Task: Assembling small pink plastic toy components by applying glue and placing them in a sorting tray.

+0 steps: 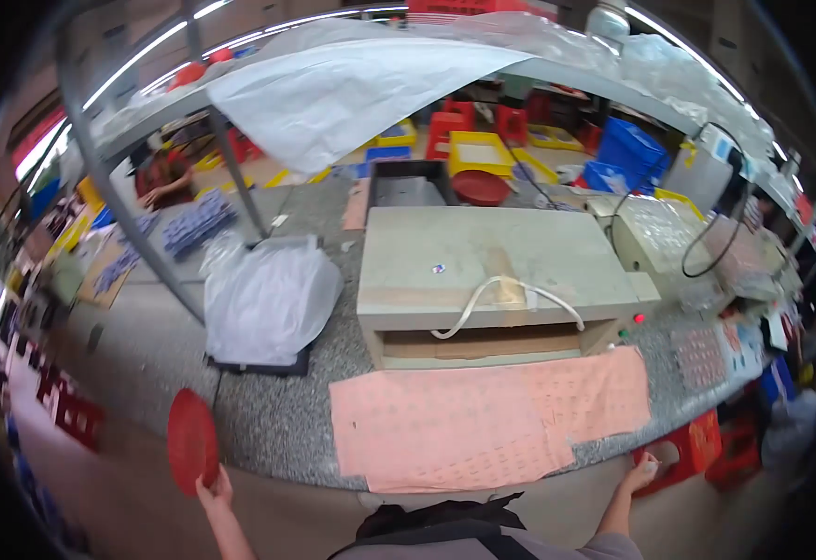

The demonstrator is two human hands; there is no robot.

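My left hand (215, 488) grips the lower edge of a round, shallow red plastic dish (192, 441), held tilted on its side just off the bench's front left edge. My right hand (644, 472) is low at the right, beyond the bench's front edge, with its fingers curled. Close by it is a red plastic stool (693, 442), which the hand overlaps; whether it touches the stool, or holds something small, I cannot make out. Between my hands, a pink patterned cloth (464, 420) lies along the bench's front edge, before a pale green box-shaped machine (483, 252) with a front slot.
The speckled grey bench (273, 401) bears a tray under a white plastic bag (273, 299) and blue-grey parts (198, 224). Metal posts (119, 177) hold a shelf draped with plastic sheeting (343, 84). Black cables (730, 238) hang at right. Another person (165, 177) sits at far left.
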